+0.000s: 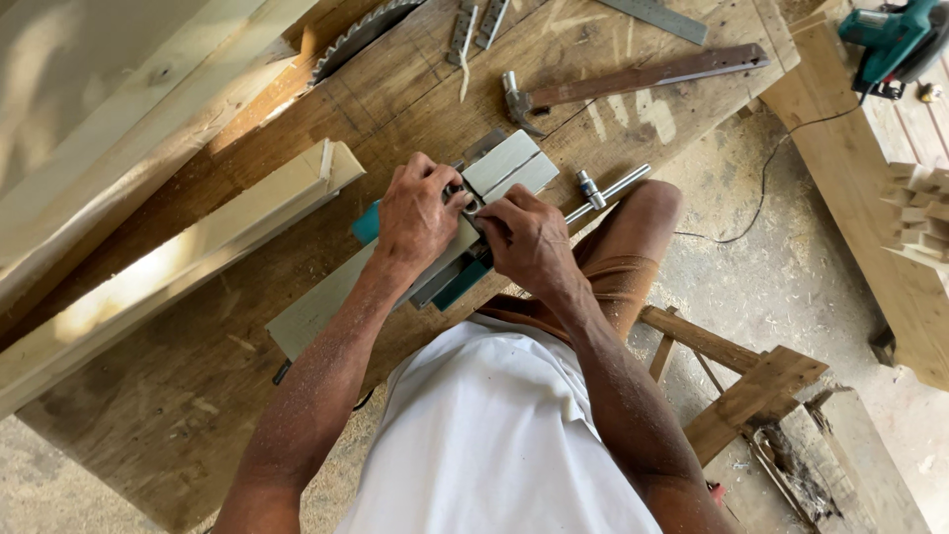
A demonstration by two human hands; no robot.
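Note:
An electric hand planer lies upside down on the wooden workbench, its grey sole plates facing up and its teal body showing underneath. My left hand rests on the planer's middle with fingers curled over the blade slot. My right hand presses on the same spot from the other side, fingertips pinched at the slot. What the fingertips grip is hidden. A metal T-handle socket wrench lies on the bench just right of my right hand.
A hammer with a long wooden handle lies at the back. A circular saw blade protrudes at the bench top left. Long timber beams lie left. A teal power tool sits top right; a wooden stool stands below.

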